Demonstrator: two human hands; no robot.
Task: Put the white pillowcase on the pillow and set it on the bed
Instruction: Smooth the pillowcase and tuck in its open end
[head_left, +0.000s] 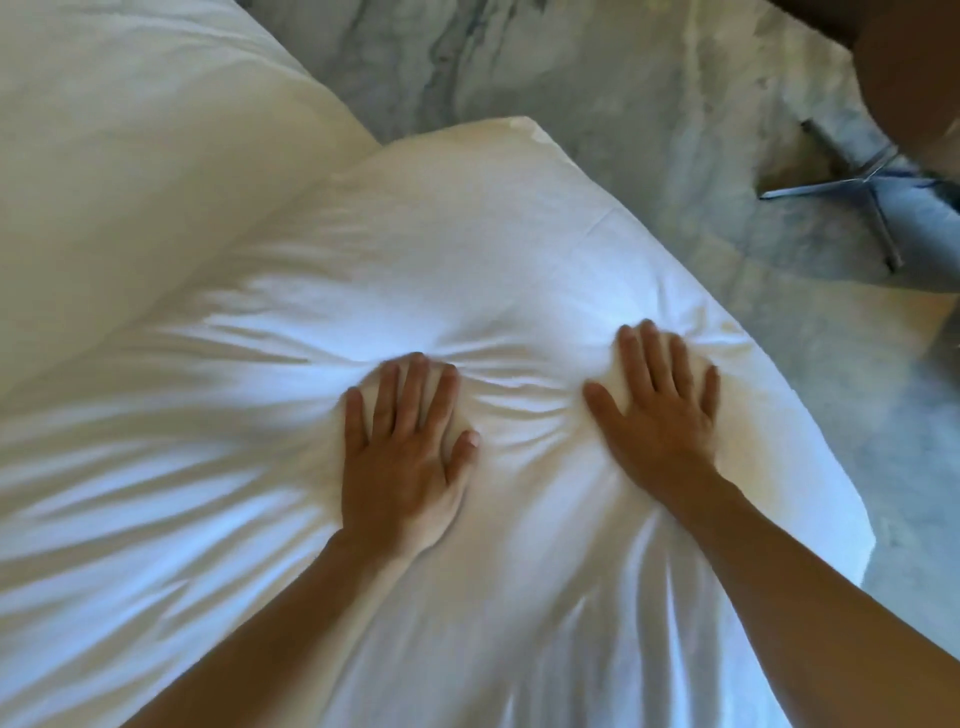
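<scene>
A large pillow in a white pillowcase (441, 249) fills the middle of the head view, lying flat and wrinkled. My left hand (405, 452) presses down on its centre with straight, spread fingers, and creases fan out from it. My right hand (660, 410) presses flat on the pillow a little to the right, fingers also straight. Both palms sink into the soft fabric. The pillow's far corner (519, 127) points away from me.
A second white pillow or duvet (130, 182) lies at the upper left, touching the first. Pale marbled floor (649, 104) shows beyond the pillow on the right. A chair's metal star base (862, 192) stands at the upper right.
</scene>
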